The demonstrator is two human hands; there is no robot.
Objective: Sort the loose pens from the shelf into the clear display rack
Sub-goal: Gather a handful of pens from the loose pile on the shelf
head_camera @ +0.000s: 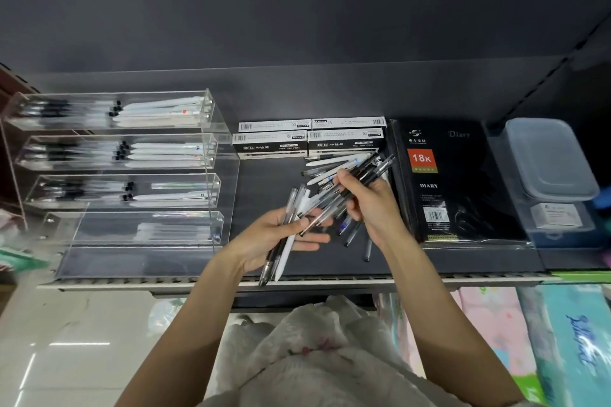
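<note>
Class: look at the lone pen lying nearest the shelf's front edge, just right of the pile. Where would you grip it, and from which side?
Probably the middle of the lone pen's barrel, pinched from above. It lies flat on the shelf, roughly front to back, clear of the pile, so fingers can close across its long sides. Both hands already hold pens.

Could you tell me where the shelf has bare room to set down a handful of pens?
Bare shelf lies between the clear display rack and the loose pens, in front of the pen boxes. Under both hands, beside the diary, it is crowded.
</note>
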